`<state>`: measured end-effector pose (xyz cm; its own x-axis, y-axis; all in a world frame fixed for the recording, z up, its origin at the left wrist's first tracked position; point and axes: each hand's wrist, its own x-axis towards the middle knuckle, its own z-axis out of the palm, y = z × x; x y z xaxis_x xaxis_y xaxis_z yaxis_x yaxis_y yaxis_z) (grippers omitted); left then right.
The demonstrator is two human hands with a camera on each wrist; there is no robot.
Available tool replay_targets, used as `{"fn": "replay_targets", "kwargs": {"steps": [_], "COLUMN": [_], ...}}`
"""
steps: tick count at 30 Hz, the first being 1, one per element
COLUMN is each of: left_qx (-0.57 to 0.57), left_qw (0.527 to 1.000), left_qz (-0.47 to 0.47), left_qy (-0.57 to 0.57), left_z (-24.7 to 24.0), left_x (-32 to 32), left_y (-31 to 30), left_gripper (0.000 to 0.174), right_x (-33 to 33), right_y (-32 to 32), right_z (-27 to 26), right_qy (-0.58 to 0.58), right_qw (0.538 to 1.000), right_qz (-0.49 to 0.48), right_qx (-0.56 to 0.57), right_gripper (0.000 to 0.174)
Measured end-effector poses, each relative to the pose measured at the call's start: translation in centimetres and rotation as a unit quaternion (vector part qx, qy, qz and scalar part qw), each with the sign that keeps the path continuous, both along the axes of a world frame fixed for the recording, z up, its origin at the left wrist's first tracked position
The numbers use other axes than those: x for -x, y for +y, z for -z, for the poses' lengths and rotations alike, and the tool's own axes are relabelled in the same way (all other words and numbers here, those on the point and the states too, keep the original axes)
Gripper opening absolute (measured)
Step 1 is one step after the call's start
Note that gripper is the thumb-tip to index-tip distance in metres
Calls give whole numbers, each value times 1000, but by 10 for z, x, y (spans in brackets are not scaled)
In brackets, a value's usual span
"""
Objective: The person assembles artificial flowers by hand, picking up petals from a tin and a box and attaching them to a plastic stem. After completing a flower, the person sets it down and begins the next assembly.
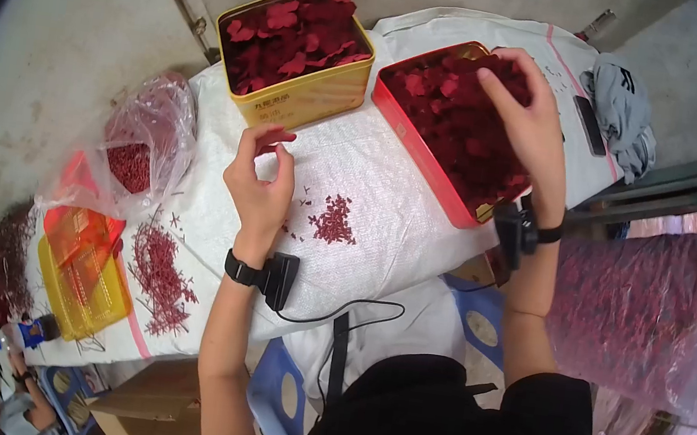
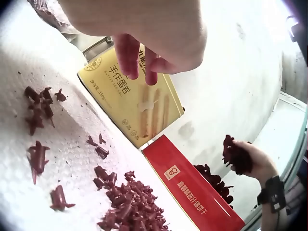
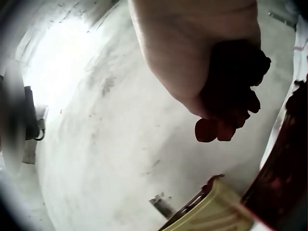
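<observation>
Right hand [image 1: 533,123] grips a clump of red petals [image 2: 238,158], raised over the red tin [image 2: 190,187] just below it. Left hand [image 1: 247,195], thumb and fingers curved toward each other, hangs near the yellow tin [image 1: 321,92]; whether it pinches anything, I cannot tell. Beside it, rightward, lie small red bits [image 1: 334,223].

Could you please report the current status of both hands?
Right hand holding red petals over red tin. Left hand near yellow tin, apparently holding nothing. No obstruction visible.
</observation>
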<state>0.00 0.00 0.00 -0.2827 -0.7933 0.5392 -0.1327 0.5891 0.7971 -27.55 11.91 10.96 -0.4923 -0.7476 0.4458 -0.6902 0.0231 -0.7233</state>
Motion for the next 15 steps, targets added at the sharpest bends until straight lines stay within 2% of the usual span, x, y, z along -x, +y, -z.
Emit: {"fn": "replay_targets", "kwargs": {"steps": [2,3,6,9,12,15], "left_qx": [-22,8,-3,5,4,9], "left_qw": [1000,1000,1000,1000,1000,1000], "left_qz": [0,2,-4,-8,-9,-11], "left_qy": [-1,-15,-10,-18,-16,-18], "left_z": [5,-7,-5,-5,-5,-4], "left_x": [2,-4,1,0,0,-1], "left_y": [0,-7,3,2,1,0], "left_gripper": [24,24,24,24,24,24], "right_x": [25,32,57,66,68,76], "right_y": [4,1,8,10,14,20], "right_z": [-1,6,11,9,0,1], "right_qy": [-31,-55,-99,-86,-168,-138], "right_qw": [997,997,988,982,972,974], "right_qz": [21,-2,-49,-103,-33,-82], "right_qx": [-73,-50,-110,-133,-160,-162], "right_gripper": [31,32,38,36,36,34]}}
